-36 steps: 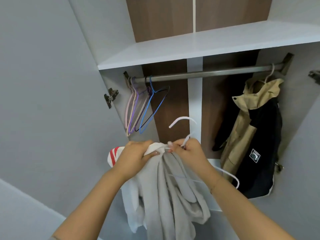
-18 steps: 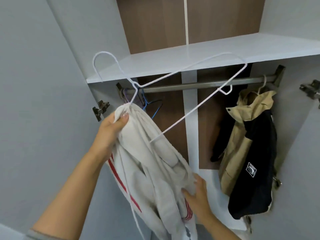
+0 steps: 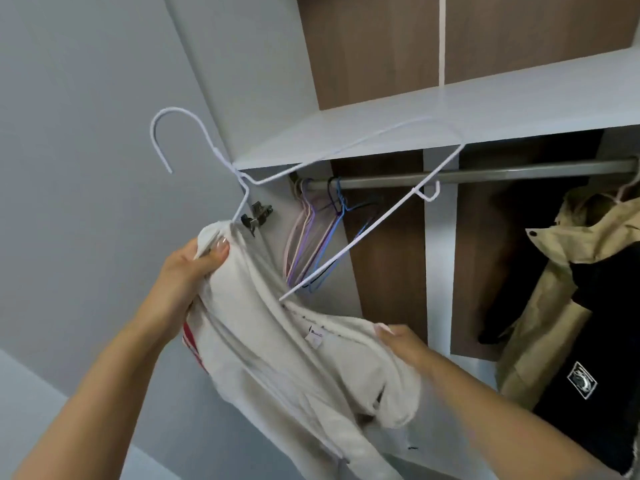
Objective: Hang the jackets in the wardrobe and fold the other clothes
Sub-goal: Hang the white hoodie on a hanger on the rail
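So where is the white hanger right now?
In the head view it is upper centre-left: the white hanger is tilted, one end inside the white jacket gripped by the left hand, its hook off the rail.

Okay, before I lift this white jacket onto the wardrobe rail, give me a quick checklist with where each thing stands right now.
1. White jacket seated on both arms of the white hanger: not ok; one arm sticks out bare.
2. Left hand gripping the jacket at the hanger's neck: ok.
3. Right hand holding the jacket's lower fabric: ok.
4. Hanger hook free to catch the rail: ok; it points up, clear of cloth.
5. Space on the rail between the empty hangers and the tan-and-black jacket: ok.
6. Zip or buttons fastened: cannot tell.
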